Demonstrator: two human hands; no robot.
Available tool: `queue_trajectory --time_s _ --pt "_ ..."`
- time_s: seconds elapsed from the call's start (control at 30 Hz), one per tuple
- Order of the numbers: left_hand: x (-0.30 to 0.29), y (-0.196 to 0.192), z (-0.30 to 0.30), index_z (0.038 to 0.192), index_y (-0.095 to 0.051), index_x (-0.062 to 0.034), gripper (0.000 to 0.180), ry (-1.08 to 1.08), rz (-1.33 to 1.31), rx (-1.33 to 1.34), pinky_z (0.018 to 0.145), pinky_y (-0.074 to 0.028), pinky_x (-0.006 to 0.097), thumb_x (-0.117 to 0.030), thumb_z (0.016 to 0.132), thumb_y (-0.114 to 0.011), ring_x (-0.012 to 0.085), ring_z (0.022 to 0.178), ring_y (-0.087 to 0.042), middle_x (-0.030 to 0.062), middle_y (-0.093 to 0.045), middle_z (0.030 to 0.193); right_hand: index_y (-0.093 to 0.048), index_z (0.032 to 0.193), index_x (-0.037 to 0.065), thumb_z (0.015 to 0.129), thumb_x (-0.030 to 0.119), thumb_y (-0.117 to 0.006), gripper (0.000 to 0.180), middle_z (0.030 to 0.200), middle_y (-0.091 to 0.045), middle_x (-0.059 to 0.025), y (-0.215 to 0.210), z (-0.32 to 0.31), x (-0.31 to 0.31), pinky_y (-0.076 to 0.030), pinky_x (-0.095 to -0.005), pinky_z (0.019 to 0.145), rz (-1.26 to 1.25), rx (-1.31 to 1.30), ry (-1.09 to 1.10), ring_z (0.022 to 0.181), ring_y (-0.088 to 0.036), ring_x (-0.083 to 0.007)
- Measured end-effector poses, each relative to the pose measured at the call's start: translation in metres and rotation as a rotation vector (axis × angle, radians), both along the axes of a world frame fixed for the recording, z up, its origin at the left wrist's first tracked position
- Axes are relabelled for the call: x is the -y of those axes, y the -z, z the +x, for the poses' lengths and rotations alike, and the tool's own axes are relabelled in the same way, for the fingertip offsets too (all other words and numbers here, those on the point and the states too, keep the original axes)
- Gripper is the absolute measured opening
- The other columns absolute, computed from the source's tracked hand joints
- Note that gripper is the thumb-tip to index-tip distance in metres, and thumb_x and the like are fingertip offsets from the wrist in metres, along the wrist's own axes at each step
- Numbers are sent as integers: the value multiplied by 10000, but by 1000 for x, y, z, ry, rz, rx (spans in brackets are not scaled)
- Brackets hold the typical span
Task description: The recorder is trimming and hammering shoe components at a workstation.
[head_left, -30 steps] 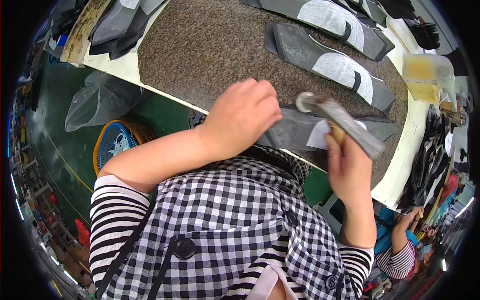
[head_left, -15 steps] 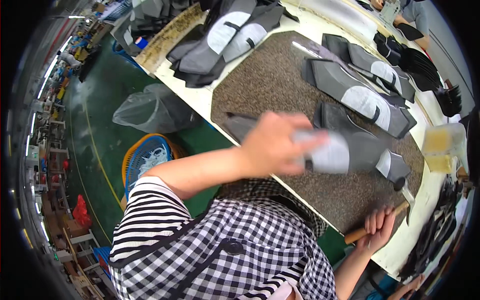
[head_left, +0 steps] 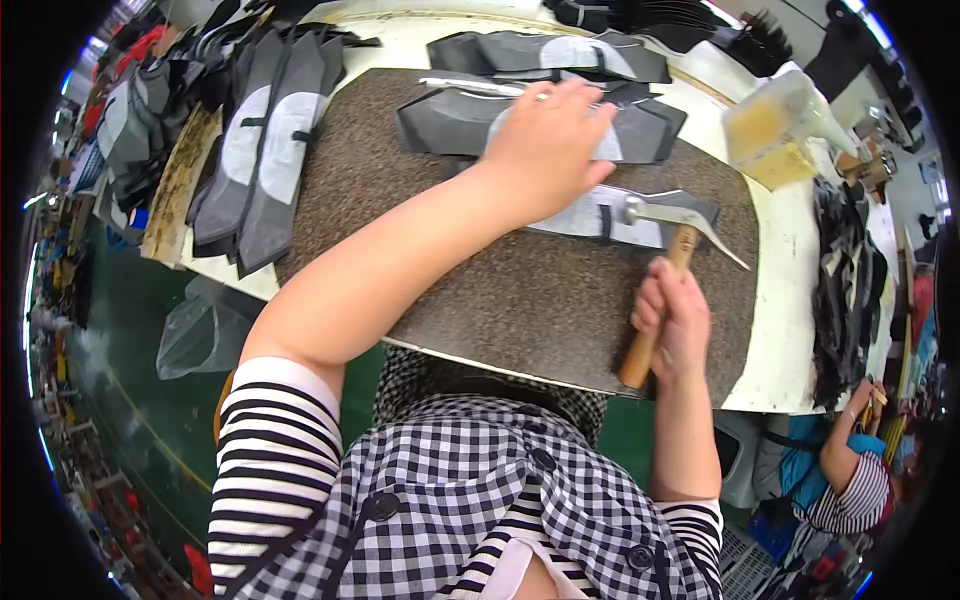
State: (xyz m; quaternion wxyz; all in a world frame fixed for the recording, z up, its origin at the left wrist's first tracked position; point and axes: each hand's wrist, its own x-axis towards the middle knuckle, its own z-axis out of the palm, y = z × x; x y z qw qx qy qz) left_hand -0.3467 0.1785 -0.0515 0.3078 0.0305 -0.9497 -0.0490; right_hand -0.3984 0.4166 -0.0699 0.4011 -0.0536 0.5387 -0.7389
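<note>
Left hand (head_left: 545,150) now flat, fingers spread, pressing the dark grey fabric piece with a pale patch (head_left: 610,212) onto the brown speckled work mat (head_left: 400,200); half a second ago it was blurred mid-reach over the mat. Right hand (head_left: 672,318) wrapped tight round the wooden-handled hammer (head_left: 660,290), metal head resting on the piece; earlier the hammer hung low, off the mat's edge. Yellowish translucent glue container (head_left: 775,130) sits on the white table (head_left: 790,300), right.
</note>
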Motion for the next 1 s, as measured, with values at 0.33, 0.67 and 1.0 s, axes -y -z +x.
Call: queue_trajectory --time_s 0.33,0.67,1.0 --pt "2 -39 -21 1083 -509 -38 549 105 98 14 854 -461 415 -99 606 -773 346 984 -540 160 -519 1007 -519 1000 71 990 262 -522 191 790 -600 -58 5 0 16 -458 -244 526 98 -118 42 650 -605 -146" --pt "-36 -59 77 1124 -497 -55 583 340 10 454 910 -375 412 -70 602 -757 286 1013 -503 89 -515 1019 -540 1118 89 927 147 -603 209 806 -552 10 -11 -44 5 -373 -201 471 8 -268 57 559 -451 -41" --pt "-32 -8 95 1056 -502 -76 538 203 -61 158 1055 -268 484 -57 581 -752 247 1172 -524 54 -577 1098 -564 1075 38 592 244 -909 628 943 -586 8 -83 -14 17 -401 -210 633 318 -1045 -37 718 -452 -69"
